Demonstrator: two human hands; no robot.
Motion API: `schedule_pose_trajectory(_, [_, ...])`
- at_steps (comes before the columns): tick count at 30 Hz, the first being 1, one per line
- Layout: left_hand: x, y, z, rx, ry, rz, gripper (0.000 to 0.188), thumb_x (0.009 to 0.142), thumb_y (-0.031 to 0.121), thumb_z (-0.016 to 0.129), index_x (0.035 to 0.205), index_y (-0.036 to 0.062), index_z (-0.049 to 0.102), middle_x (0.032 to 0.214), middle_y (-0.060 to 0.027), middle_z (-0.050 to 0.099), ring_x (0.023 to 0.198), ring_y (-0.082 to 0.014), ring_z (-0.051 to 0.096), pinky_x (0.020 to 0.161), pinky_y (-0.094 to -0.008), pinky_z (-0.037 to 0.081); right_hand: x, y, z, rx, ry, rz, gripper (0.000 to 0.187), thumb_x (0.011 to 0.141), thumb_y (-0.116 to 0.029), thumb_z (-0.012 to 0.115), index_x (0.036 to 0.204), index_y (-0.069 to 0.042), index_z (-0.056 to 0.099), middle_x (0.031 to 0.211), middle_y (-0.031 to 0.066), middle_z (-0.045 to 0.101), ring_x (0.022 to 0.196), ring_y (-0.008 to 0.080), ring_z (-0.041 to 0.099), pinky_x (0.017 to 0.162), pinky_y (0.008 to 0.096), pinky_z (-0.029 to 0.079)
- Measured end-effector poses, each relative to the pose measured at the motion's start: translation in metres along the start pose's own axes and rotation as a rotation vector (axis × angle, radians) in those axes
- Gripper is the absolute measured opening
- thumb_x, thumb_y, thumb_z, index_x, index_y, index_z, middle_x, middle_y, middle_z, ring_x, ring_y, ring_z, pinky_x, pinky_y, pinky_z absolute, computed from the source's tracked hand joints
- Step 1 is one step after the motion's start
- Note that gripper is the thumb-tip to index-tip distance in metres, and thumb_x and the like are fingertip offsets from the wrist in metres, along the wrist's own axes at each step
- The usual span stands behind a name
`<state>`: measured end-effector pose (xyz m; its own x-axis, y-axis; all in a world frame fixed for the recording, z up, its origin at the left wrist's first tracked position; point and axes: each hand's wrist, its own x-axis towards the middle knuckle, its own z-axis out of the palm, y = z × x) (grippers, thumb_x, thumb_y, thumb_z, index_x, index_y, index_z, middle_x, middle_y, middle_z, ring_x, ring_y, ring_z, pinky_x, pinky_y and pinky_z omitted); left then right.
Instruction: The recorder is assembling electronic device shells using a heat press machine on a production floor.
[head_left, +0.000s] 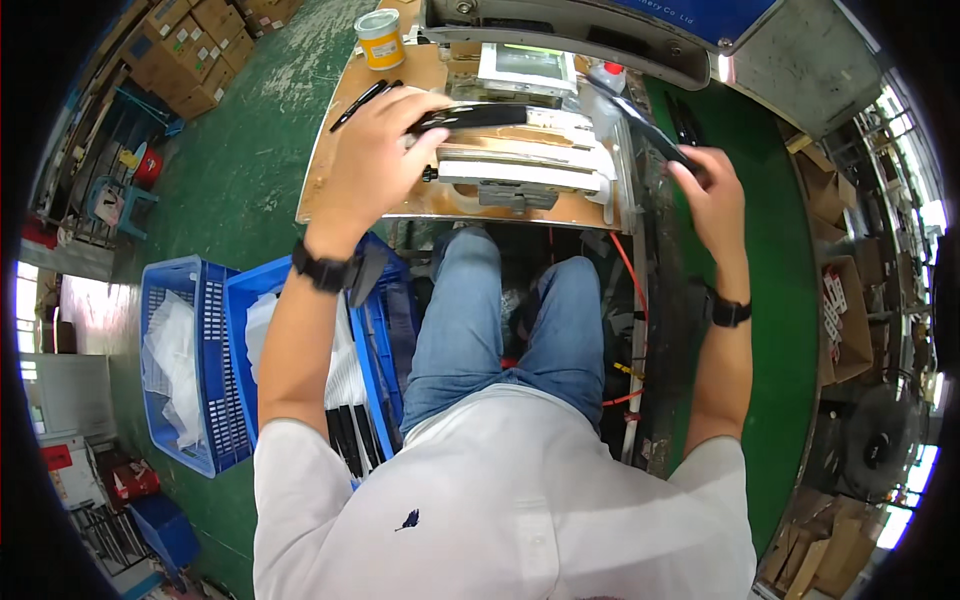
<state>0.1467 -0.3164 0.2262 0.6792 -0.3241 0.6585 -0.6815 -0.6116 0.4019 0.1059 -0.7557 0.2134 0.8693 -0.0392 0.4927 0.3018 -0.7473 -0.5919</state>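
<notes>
My left hand (378, 150) is closed around one end of a black elongated piece (482, 117), which points right over the white fixture (520, 178) on the worktable. Off the table's right side, my right hand (715, 195) grips the near end of a long dark strip (640, 118). This strip slants up and left toward a red-topped container (613, 70); its far end is blurred. Slim black pieces (362, 103) lie on the table just beyond my left hand. Behind the fixture sits a white-framed plate (527, 66).
A yellow and white can (380, 42) stands at the table's far left corner. Overhead at the far side is a metal machine body (580, 40). Blue crates (205, 400) with white sheets and black strips stand left of my legs. A red hose (630, 270) hangs beneath the table.
</notes>
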Motion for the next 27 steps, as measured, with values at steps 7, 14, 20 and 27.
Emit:
schedule_pose_trajectory(7, [0.024, 0.005, 0.031, 0.058, -0.161, 0.138, 0.044, 0.088, 0.031, 0.083, 0.126, 0.01, 0.077, 0.125, -0.0122, 0.073, 0.116, -0.0338, 0.066, 0.103, -0.0425, 0.052, -0.11, 0.165, -0.097, -0.201, 0.173, 0.529, 0.037, 0.095, -0.028, 0.082, 0.111, 0.006, 0.077, 0.085, 0.0027, 0.07, 0.077, 0.0101, 0.061, 0.072, 0.0285, 0.05])
schedule_pose_trajectory(14, [-0.126, -0.058, -0.045, 0.18, 0.091, -0.201, 0.031, 0.097, 0.022, 0.075, 0.125, 0.0082, 0.074, 0.123, -0.012, 0.071, 0.115, -0.0328, 0.068, 0.099, -0.0403, 0.055, -0.136, 0.251, -0.089, -0.728, 0.003, 0.417, 0.043, 0.098, -0.041, 0.074, 0.111, 0.0, 0.078, 0.097, 0.02, 0.077, 0.089, 0.0348, 0.075, 0.082, 0.0441, 0.057])
schedule_pose_trajectory(20, [-0.389, -0.107, -0.167, 0.508, -0.24, -0.915, 0.021, 0.098, 0.018, 0.07, 0.112, 0.0037, 0.077, 0.113, -0.0182, 0.075, 0.108, -0.0354, 0.072, 0.096, -0.0425, 0.056, -0.102, 0.268, -0.065, -0.614, -0.143, 0.377, 0.051, 0.098, -0.034, 0.071, 0.134, 0.002, 0.071, 0.107, 0.0192, 0.077, 0.093, 0.03, 0.073, 0.086, 0.0407, 0.056])
schedule_pose_trajectory(27, [-0.548, -0.072, -0.182, 0.661, -0.517, -1.084, 0.043, 0.086, 0.006, 0.068, 0.129, 0.0097, 0.069, 0.13, -0.0129, 0.069, 0.125, -0.0362, 0.064, 0.104, -0.0521, 0.051, -0.081, 0.277, -0.076, -0.568, -0.151, 0.424, 0.06, 0.094, -0.028, 0.074, 0.145, 0.002, 0.063, 0.088, 0.0087, 0.069, 0.082, 0.0195, 0.064, 0.081, 0.0368, 0.053])
